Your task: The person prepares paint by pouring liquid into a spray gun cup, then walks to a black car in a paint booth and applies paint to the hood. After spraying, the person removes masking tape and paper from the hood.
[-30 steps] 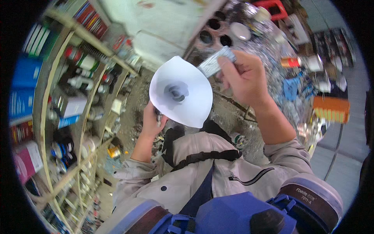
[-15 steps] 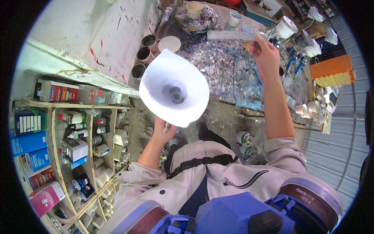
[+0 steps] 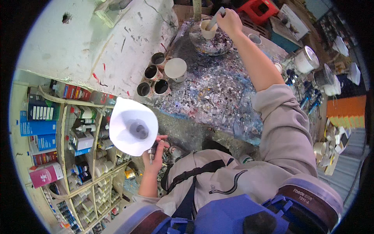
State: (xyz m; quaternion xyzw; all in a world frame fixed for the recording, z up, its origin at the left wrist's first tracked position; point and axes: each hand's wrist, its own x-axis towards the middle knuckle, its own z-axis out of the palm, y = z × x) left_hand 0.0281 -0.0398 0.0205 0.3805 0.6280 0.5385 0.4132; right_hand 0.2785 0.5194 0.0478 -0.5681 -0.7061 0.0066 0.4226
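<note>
My left hand (image 3: 156,156) is closed around a metal spray gun (image 3: 151,150), mostly hidden by fingers and paper. A wide white paper funnel (image 3: 130,126) sits on top, open side up, with a grey patch at its bottom. Farther off, my right hand (image 3: 230,23) grips a flat, greyish stirring stick (image 3: 215,18). The stick's lower end dips into a cream-coloured cup (image 3: 208,34), whose contents I cannot make out. That cup stands on a round, paint-crusted stand (image 3: 212,48) at the back of the table.
Several cups with dark insides (image 3: 152,72) and a lidded white tub (image 3: 176,69) stand by the wall on the paint-spattered table (image 3: 218,93). White buckets (image 3: 306,59) are at right, a red stool (image 3: 258,11) behind. A shelf of bottles and boxes (image 3: 64,148) fills the left.
My right hand has carried the stick forward and left, and its end is now in the cup. The paper funnel appears lower and farther left; the whole view has shifted too.
</note>
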